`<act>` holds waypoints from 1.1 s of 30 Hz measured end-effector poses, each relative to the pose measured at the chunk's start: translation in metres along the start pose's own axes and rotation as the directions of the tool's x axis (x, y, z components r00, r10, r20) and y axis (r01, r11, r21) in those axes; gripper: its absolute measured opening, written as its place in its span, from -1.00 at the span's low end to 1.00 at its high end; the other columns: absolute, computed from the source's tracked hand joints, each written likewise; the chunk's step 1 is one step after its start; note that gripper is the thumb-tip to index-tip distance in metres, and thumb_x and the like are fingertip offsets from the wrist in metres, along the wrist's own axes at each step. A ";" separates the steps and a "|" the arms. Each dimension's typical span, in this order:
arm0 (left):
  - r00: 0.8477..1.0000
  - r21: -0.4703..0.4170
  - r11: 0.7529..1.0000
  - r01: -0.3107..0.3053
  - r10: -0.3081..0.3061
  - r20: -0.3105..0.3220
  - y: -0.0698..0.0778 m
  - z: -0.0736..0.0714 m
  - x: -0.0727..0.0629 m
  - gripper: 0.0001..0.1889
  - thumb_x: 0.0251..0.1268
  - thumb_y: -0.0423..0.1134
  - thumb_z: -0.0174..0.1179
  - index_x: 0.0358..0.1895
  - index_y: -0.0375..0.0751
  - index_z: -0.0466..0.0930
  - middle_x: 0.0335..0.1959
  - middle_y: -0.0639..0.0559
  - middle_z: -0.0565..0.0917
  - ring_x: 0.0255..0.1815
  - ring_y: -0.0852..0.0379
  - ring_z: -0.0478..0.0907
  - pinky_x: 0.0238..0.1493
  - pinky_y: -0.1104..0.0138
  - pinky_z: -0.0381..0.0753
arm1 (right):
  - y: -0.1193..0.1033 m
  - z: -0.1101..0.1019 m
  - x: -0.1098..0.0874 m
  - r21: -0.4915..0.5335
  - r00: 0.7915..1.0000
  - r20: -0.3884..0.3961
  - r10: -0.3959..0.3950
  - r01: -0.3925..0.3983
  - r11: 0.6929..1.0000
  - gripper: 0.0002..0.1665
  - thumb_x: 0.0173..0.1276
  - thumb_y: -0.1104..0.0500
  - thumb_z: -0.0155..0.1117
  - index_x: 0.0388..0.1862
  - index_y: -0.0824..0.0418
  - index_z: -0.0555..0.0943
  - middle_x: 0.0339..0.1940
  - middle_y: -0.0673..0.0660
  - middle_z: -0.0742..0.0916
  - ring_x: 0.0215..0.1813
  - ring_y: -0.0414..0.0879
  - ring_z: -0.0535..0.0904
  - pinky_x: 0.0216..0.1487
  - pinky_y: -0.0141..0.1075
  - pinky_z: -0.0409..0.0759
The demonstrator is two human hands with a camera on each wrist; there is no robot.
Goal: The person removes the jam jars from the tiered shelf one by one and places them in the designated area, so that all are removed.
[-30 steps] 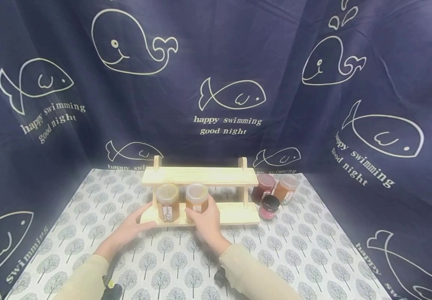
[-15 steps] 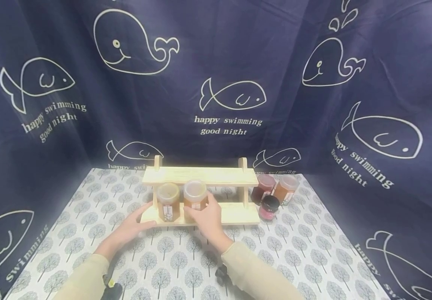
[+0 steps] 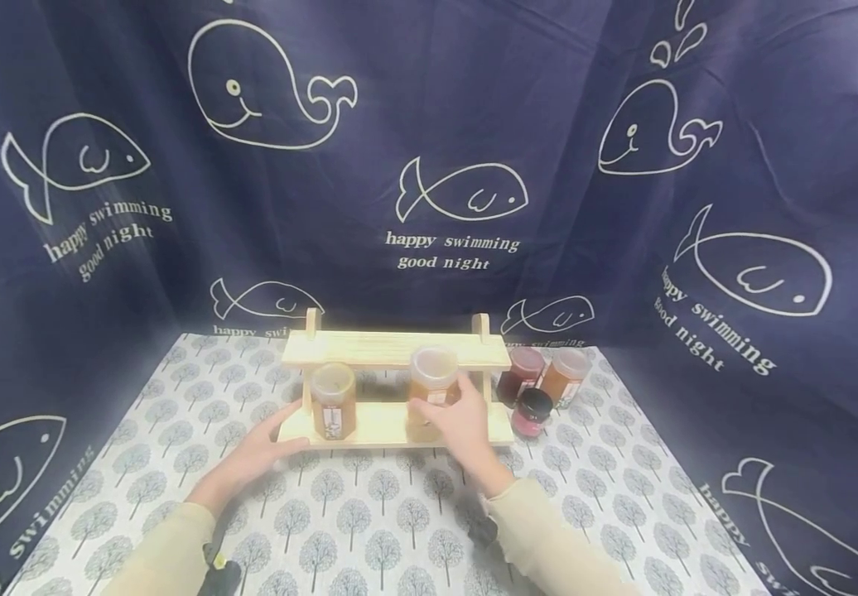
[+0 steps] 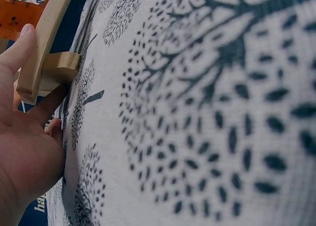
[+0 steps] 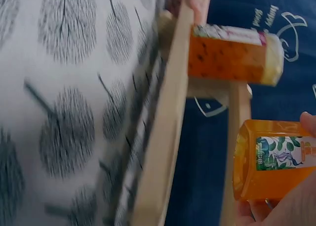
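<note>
In the head view, room to move along the lower board (image 3: 381, 425) of the wooden rack (image 3: 369, 348), between the standing jar (image 3: 334, 401) and the held jar (image 3: 431, 387), with a shorter stretch on to the right end. Pinched between thumb and fingers of the right hand (image 3: 468, 424): the held jar, roughly upright over the lower board, amber below a pale lid, label facing forward. Close by the right end, bunched together: a dark red jar (image 3: 521, 379), an amber jar (image 3: 563, 379) and a small pink jar (image 3: 532, 414) with a black lid.

In the left wrist view, thumb and fingers of the left hand (image 4: 24, 142) clasped round the board's end, beside a wooden block (image 4: 61, 65); tree-print tablecloth (image 4: 163, 122) alongside.

In the right wrist view, a gap between held jar and lower board; faceted sides, bright orange contents, leafy green label. Farther along, well apart, the standing jar, dark specks in its contents; navy curtain (image 5: 291, 4) behind.
</note>
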State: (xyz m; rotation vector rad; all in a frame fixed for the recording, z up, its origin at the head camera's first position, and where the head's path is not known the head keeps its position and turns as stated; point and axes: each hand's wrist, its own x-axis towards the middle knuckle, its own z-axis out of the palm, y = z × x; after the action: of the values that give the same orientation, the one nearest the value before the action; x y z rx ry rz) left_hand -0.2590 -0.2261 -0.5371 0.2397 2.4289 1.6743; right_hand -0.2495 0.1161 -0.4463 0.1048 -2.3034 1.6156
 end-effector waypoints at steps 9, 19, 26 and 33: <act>0.999 -0.049 0.998 -0.039 0.039 -0.003 -0.003 0.001 -0.001 -0.11 0.23 0.11 0.36 0.60 0.19 0.13 0.59 -0.02 0.20 0.55 -0.18 0.16 0.51 -0.25 -0.04 | 0.005 -0.074 0.011 -0.023 1.000 -0.005 0.001 -0.001 1.000 -0.25 -0.01 0.03 0.69 0.19 0.06 0.60 0.06 0.07 0.72 0.08 0.00 0.61 0.22 0.00 0.54; 0.999 -0.019 0.999 -0.036 0.036 0.000 -0.003 -0.002 -0.002 -0.11 0.24 0.14 0.34 0.60 0.19 0.11 0.59 -0.03 0.19 0.56 -0.20 0.13 0.51 -0.26 -0.06 | 0.040 -0.166 0.029 -0.140 0.999 0.011 0.032 -0.030 0.990 -0.16 0.19 -0.03 0.58 0.37 0.22 0.46 0.23 0.28 0.66 0.20 0.12 0.58 0.28 0.08 0.48; 0.999 -0.007 0.999 -0.053 0.053 -0.001 -0.003 -0.001 0.001 -0.12 0.24 0.15 0.34 0.59 0.19 0.14 0.59 -0.02 0.21 0.56 -0.19 0.13 0.50 -0.28 -0.06 | 0.065 -0.214 0.037 -0.194 1.000 -0.019 0.005 -0.008 0.981 -0.22 0.20 0.00 0.58 0.32 0.24 0.49 0.09 0.12 0.72 0.00 -0.26 0.61 0.01 -0.37 0.57; 0.997 0.010 0.997 -0.071 0.071 0.022 -0.006 -0.001 0.000 -0.13 0.29 0.13 0.31 0.61 0.16 0.09 0.60 -0.05 0.16 0.58 -0.22 0.07 0.49 -0.30 -0.11 | 0.086 -0.235 0.036 -0.241 0.992 -0.101 0.069 -0.092 0.966 -0.23 0.25 0.02 0.54 0.36 0.24 0.45 0.04 0.15 0.67 -0.11 -0.30 0.57 -0.12 -0.45 0.56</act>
State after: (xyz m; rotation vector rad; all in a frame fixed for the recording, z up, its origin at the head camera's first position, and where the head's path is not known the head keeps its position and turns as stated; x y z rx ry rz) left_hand -0.2594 -0.2291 -0.5420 0.3479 2.4415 1.6779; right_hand -0.2528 0.3694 -0.4412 -0.1199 -2.4407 1.3272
